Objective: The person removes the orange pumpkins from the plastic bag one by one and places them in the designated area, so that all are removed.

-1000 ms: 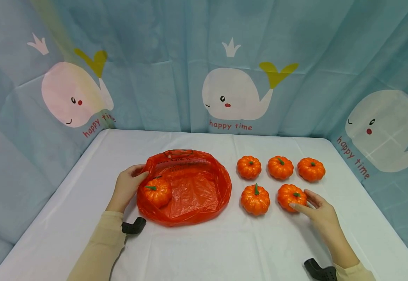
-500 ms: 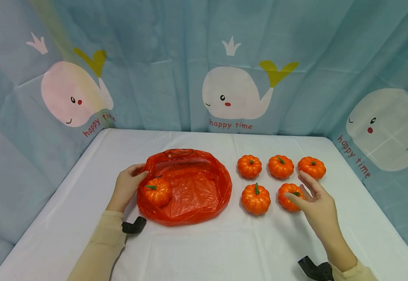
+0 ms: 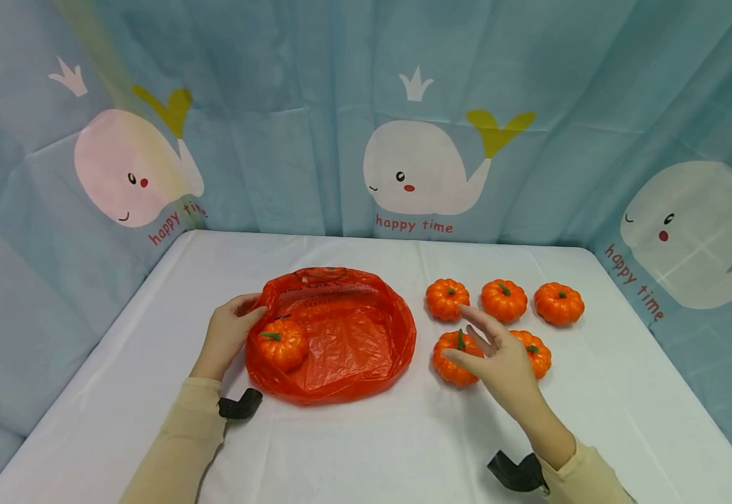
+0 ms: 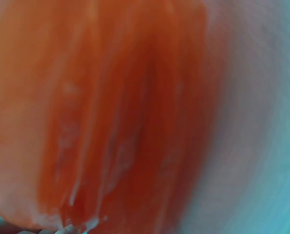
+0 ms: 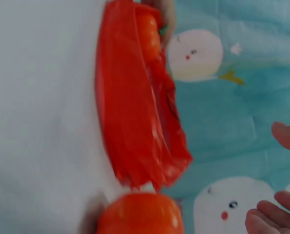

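Note:
A red plastic bag (image 3: 347, 350) lies with its mouth spread wide on the white table. Inside, at its left end, sits one small orange pumpkin (image 3: 285, 346) with a green stem. My left hand (image 3: 230, 332) pinches the bag's left rim; the left wrist view is filled by blurred red plastic (image 4: 135, 122). Over the front-left loose pumpkin (image 3: 453, 372), my right hand (image 3: 507, 364) is held with thumb and fingers spread apart, nothing between them. That hand partly covers this pumpkin and the front-right pumpkin (image 3: 536, 353). In the right wrist view, fingers (image 5: 272, 217) show at the right edge.
Behind are three more pumpkins in a row: left (image 3: 446, 299), middle (image 3: 504, 301) and right (image 3: 558, 304). A white cloth covers the table (image 3: 353, 455). Blue curtains (image 3: 278, 154) printed with whales stand close around its back and sides.
My right hand has let go of the front-right pumpkin, lifted off and moved left over the front-left one. The pumpkins, the bag and my left hand have stayed in place.

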`<state>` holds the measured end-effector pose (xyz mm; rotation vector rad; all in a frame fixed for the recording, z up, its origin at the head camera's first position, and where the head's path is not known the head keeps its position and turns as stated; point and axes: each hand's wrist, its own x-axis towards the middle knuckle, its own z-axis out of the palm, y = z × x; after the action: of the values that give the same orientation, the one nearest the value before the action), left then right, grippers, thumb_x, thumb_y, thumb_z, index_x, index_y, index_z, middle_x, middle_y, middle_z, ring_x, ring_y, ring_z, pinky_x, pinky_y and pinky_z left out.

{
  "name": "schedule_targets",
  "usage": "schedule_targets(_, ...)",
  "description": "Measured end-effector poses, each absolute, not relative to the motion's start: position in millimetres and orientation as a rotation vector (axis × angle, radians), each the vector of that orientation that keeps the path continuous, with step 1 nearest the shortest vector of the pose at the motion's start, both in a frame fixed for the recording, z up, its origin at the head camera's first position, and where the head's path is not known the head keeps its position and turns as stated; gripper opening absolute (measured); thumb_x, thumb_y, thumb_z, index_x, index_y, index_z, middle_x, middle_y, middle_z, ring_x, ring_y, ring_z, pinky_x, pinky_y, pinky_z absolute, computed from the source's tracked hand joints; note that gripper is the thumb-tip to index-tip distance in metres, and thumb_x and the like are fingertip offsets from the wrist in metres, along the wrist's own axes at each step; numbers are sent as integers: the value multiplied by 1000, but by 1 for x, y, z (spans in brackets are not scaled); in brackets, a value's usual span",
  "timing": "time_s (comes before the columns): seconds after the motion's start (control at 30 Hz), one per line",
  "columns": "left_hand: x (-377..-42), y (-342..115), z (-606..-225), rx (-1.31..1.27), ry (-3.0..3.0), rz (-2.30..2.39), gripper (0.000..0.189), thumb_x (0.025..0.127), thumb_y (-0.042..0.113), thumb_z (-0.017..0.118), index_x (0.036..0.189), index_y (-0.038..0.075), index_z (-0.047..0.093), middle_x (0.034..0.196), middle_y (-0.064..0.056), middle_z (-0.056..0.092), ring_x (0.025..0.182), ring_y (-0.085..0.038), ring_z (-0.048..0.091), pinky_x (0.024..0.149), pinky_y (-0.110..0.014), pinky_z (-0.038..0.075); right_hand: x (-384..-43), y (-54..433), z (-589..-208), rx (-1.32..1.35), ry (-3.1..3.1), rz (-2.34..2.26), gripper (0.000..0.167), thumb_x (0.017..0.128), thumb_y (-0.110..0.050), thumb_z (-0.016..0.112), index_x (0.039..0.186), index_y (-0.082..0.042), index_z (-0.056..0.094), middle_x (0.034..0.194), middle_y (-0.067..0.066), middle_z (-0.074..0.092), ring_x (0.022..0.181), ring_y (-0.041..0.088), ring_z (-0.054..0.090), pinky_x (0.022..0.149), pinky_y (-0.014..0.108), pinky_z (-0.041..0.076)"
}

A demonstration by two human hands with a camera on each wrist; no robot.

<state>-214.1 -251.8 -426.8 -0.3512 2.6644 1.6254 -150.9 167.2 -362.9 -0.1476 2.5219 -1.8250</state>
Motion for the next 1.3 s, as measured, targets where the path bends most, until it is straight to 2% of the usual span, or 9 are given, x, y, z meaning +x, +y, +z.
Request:
schedule_targets(0.13, -214, -252, -427, -364, 2650, 1631, 50, 102, 30, 55, 143, 3, 50, 146, -22, 50, 136, -36, 45, 114, -49, 42, -156, 145, -370, -198, 2459, -1798, 70, 79, -15, 84, 142, -12, 53, 152, 8, 48, 142, 35, 44, 107, 42, 45)
schedule_targets(0.3, -212, -252, -427, -369, 2619, 1639, 51, 102, 32, 54, 145, 4, 49, 148, -20, 49, 138, -35, 43, 115, -49, 41, -165, 123, -376, -250, 2396, -1828, 72, 77, -13, 85, 141, -11, 53, 150, 9, 50, 142, 32, 44, 108, 49, 44)
schedule_targets(0.43, -212, -252, -427, -369, 2620, 1636, 51, 102, 31, 54, 145, 4, 48, 148, -20, 49, 138, -35, 43, 115, -49, 41, -172, 110, -376, -306, 2374, -1847, 74, 76, -12, 86, 142, -7, 53, 149, 10, 51, 142, 29, 45, 109, 48, 43)
schedule_targets(0.67, -212, -252, -426, -369, 2629, 1636, 50, 102, 30, 54, 145, 4, 48, 148, -21, 49, 137, -36, 44, 114, -48, 42, -178, 85, -373, -324, 2315, -1774, 71, 78, -19, 85, 141, -18, 54, 151, 4, 49, 143, 30, 43, 110, 50, 43)
schedule_targets(0.8, -212, -253, -426, -375, 2634, 1631, 50, 102, 30, 54, 145, 4, 48, 148, -21, 49, 138, -36, 43, 114, -49, 41, -183, 65, -373, -372, 2287, -1739, 69, 78, -19, 85, 140, -21, 55, 150, 3, 51, 143, 28, 44, 111, 49, 44)
schedule_targets(1.0, -213, -254, -427, -369, 2638, 1635, 50, 102, 30, 54, 144, 4, 49, 148, -21, 49, 138, -36, 43, 114, -49, 41, -192, 31, -384, -496, 2291, -1630, 66, 81, -22, 83, 140, -17, 55, 148, 7, 53, 140, 34, 46, 110, 52, 45)
schedule_targets(1.3, -214, -251, -425, -359, 2638, 1650, 48, 101, 28, 56, 143, 4, 51, 147, -21, 51, 137, -35, 44, 115, -49, 41, -198, -11, -403, -564, 2396, -1420, 70, 78, -26, 85, 141, -15, 55, 145, 2, 55, 135, 28, 50, 107, 48, 49)
